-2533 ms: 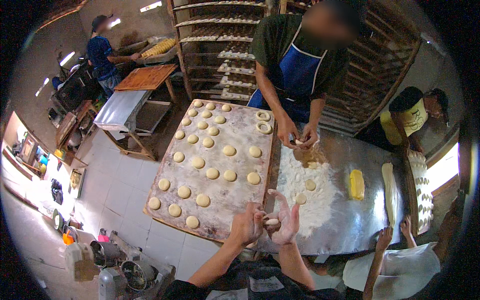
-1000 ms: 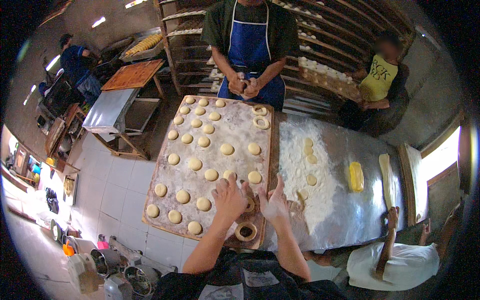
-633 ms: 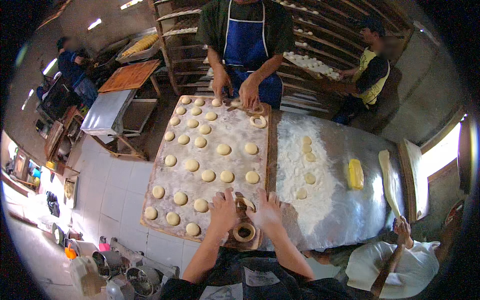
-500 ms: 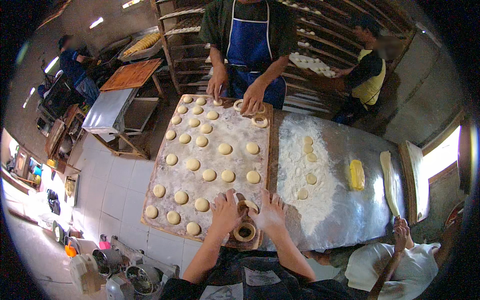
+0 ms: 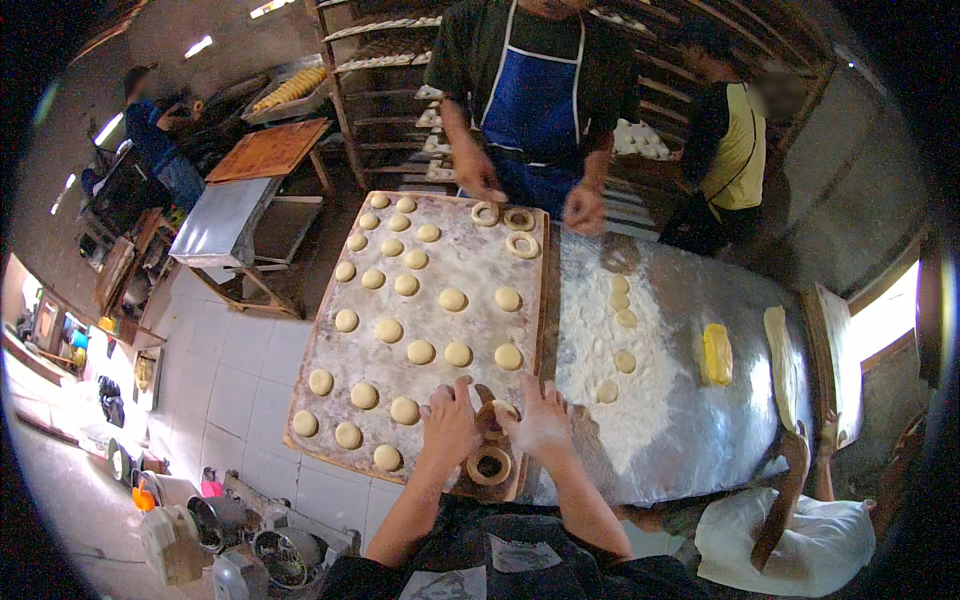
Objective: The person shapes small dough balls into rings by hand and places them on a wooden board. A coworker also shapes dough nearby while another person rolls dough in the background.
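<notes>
Over the near end of a floured wooden board (image 5: 445, 245), my left hand (image 5: 450, 428) is spread, fingers pointing away from me. Facing it, my right hand (image 5: 543, 422) has its fingers stretched out and its thumb side touching a pale ring-shaped piece (image 5: 491, 406), dark in the middle. My right hand partly covers this piece. Closer to me, between my wrists, sits a round pale-rimmed piece (image 5: 504, 466) with a dark centre. Several flattened dough balls (image 5: 404, 410) lie in loose rows to the left and beyond my hands.
Across the board stands a person in a blue apron (image 5: 535, 95), near pale rings (image 5: 522, 245) at the far corner. On the metal table (image 5: 690, 430) are flour, dough pieces, a yellow block (image 5: 716, 354) and a long dough strip (image 5: 780, 350). Another person (image 5: 785, 535) works at right.
The person opposite has drawn both hands back from the far dough pieces and shifted right. The person at lower right has reached further along the table. My hands have barely moved.
</notes>
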Tool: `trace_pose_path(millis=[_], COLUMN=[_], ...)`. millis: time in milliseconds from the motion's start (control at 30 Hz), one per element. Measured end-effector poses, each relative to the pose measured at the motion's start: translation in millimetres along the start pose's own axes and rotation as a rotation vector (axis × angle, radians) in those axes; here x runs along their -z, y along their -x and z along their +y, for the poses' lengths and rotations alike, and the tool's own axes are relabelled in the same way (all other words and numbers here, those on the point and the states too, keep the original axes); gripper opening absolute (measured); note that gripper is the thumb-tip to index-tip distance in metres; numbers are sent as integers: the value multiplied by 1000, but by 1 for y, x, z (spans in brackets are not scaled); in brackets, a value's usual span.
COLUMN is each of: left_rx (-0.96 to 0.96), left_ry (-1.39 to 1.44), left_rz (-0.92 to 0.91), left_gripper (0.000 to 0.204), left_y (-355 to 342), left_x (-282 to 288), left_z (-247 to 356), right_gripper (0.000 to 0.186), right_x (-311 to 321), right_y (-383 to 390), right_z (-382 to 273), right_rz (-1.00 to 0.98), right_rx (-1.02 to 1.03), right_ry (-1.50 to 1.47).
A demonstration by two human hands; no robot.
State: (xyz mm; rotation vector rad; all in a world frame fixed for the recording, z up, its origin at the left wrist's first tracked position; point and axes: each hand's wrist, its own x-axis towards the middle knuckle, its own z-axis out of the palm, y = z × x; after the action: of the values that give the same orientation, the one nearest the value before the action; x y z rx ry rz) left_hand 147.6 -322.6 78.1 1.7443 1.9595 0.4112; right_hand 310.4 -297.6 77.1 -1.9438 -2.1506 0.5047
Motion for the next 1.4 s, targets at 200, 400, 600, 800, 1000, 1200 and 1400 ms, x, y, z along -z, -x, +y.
trace_pose_path(millis=[200,400,600,800,1000,1200,1400], left_rx=[-35,-215,-354,-644,-624,-290,-204], left_ry=[-86,-55,269,184,-149,347,670], left_rz=[375,294,173,-62,279,-121,-94], left_gripper=[48,32,18,17,8,29,30], left_y=[-49,-102,-90,-122,-124,-48,-18], left_x=[-4,-6,-14,-115,-145,-108,-70], left_z=[-18,-43,33,152,170,219,248], right_gripper=[44,43,35,27,32,29,46], right_x=[-15,-17,39,55,48,79,112], right_y=[-74,-85,-20,-21,-31,-21,-10], right_z=[6,8,144,267,287,272,241], right_rz=[213,-62,58,128,128,-75,-84], right_rx=[192,234,-62,-148,-13,-81,-28], right_ry=[-3,-396,-647,-147,-127,-1008,-1120])
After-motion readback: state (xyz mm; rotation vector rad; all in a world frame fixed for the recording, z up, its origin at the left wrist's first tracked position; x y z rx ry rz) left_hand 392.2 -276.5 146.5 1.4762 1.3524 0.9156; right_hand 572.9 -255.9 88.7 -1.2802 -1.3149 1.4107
